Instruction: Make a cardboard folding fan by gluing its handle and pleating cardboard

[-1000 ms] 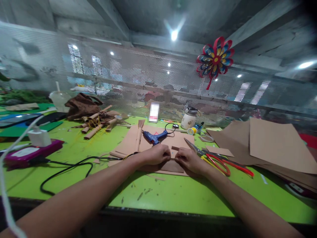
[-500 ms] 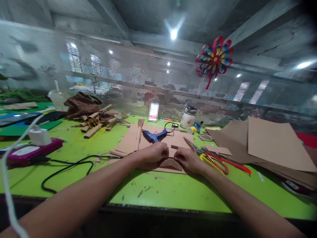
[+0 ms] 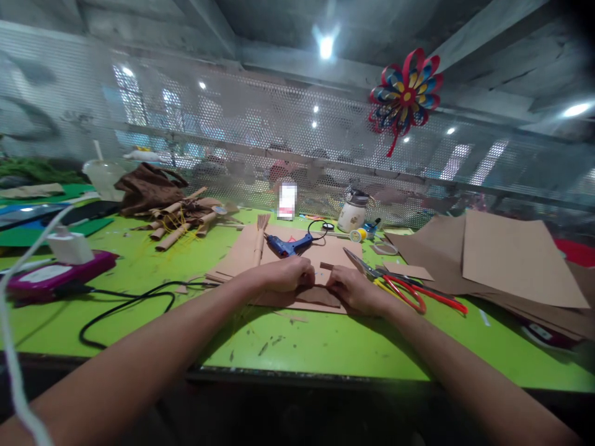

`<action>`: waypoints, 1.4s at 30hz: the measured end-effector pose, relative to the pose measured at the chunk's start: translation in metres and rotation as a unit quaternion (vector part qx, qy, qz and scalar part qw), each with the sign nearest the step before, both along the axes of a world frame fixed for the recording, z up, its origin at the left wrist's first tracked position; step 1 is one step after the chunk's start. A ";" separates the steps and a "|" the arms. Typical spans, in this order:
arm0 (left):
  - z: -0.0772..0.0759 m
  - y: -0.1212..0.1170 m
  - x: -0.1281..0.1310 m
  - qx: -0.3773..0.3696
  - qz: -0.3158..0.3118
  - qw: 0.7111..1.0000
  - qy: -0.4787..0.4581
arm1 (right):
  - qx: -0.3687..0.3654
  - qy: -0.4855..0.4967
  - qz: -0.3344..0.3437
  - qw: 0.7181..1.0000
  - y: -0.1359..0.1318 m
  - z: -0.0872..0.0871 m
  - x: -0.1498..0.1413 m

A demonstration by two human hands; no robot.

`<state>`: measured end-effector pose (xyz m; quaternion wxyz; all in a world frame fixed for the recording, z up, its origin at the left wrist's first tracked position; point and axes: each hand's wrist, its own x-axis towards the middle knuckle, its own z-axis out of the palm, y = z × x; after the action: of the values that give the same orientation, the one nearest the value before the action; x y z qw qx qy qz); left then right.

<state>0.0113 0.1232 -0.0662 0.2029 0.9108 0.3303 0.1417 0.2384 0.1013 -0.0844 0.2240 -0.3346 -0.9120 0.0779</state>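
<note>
A small piece of brown paper [image 3: 318,296] is pinched at its upper edge between my two hands, just above a larger brown sheet [image 3: 239,255] on the table. My left hand [image 3: 297,272] grips its left end with closed fingers. At the right end, my right hand [image 3: 351,288] is closed on it as well. Behind my hands lies a blue hot glue gun [image 3: 290,244]. A rolled paper piece with a frayed top [image 3: 260,241] stands to its left. Close to my right hand are scissors [image 3: 400,286] with red and yellow handles, and a narrow brown strip [image 3: 326,266].
Brown paper sheets [image 3: 515,257] are piled at the right. Rolled paper tubes [image 3: 171,237] lie at the back left. A purple power strip [image 3: 100,266] with a black cable [image 3: 132,289] sits at the left. A flask [image 3: 352,214] and yellow thread spool [image 3: 357,235] stand at the back.
The small brown paper's face has tilted and looks darker now, with both hands still pinching it. The whole view has shifted slightly, so things appear a little higher.
</note>
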 end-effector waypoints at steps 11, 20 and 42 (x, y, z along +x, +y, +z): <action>0.007 -0.010 -0.004 0.050 -0.046 0.997 0.048 | -0.014 -0.026 0.041 0.999 -0.011 0.015 0.005; 0.012 -0.019 -0.003 0.058 -0.039 0.996 0.047 | 0.082 -0.087 0.043 0.992 -0.006 0.000 0.003; 0.010 -0.015 0.014 -0.172 0.100 0.978 -0.058 | 0.251 -0.065 -0.028 0.965 -0.023 0.011 -0.006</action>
<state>0.0256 0.1081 -0.0563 0.3607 0.8147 0.4267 0.1550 0.2323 0.0781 -0.0734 0.2430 -0.2969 -0.9053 -0.1821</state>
